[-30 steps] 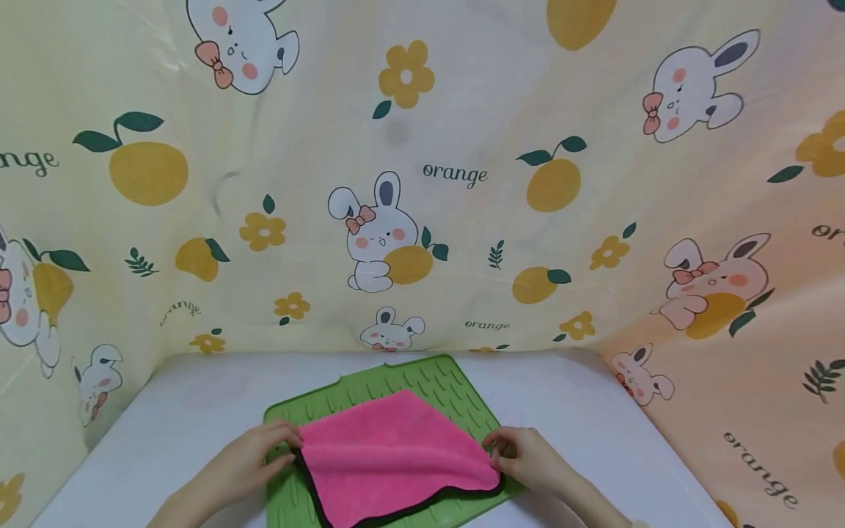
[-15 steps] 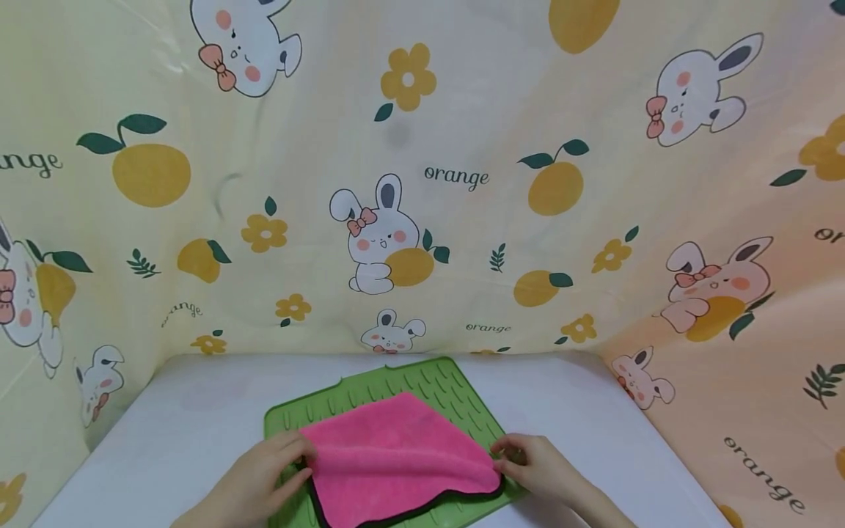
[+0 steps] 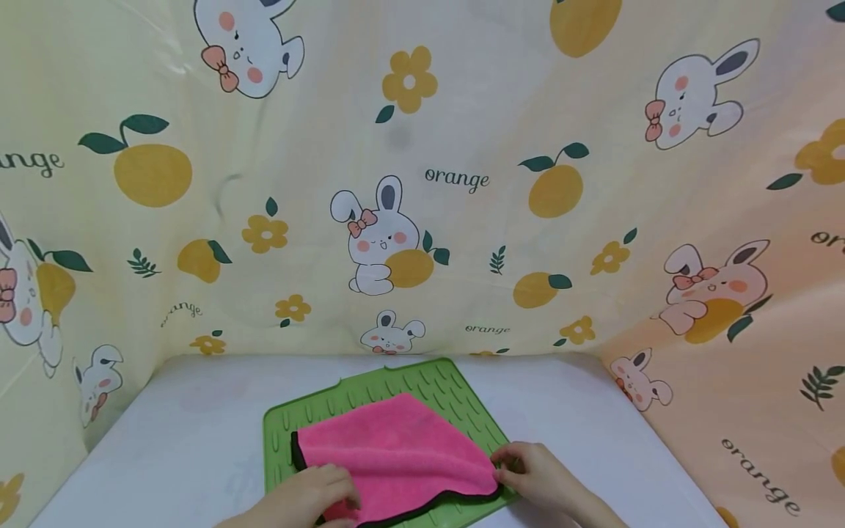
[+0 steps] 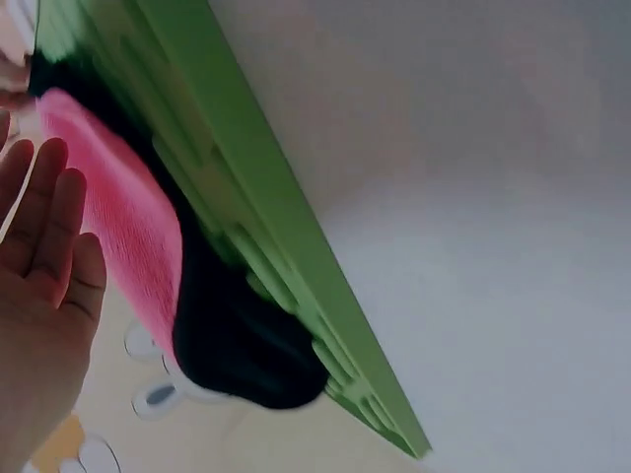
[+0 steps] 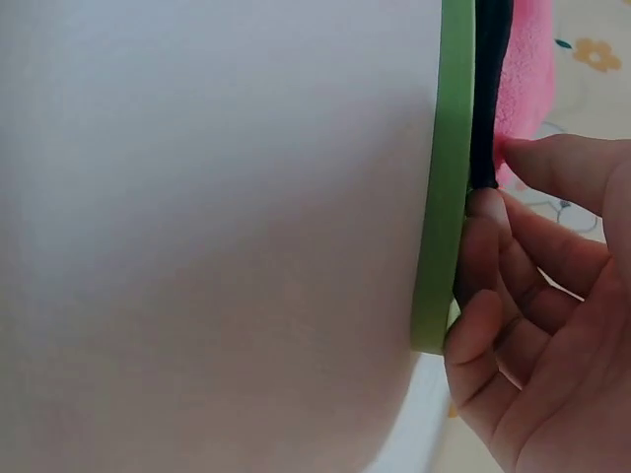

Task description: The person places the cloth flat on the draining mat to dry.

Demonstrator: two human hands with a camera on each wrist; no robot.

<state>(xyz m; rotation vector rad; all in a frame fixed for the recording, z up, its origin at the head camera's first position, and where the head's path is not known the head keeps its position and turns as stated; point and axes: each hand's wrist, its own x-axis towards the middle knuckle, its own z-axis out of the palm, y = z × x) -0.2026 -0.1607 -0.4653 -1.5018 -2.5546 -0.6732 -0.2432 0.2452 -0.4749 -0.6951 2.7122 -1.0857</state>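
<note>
Head view: I see a pink cloth (image 3: 396, 444) spread on a green mat (image 3: 455, 400), which lies askew on the white worktop (image 3: 581, 411), one corner near the worktop's far edge.
Pink cloth: one corner points toward the mat's far edge, another reaches the mat's right edge; a low fold crosses it, and a black border (image 4: 251, 355) trims it.
Left hand (image 3: 310, 491): over the cloth's near left part, fingers loosely extended on my left wrist feed, gripping nothing; I cannot tell whether they touch the cloth.
Right hand (image 3: 538, 469): at the mat's right edge, thumb and fingertips pinching the cloth's right corner.
Patterned sheet (image 3: 462, 117): rabbits, oranges and flowers, rising along the worktop's far edge.
</note>
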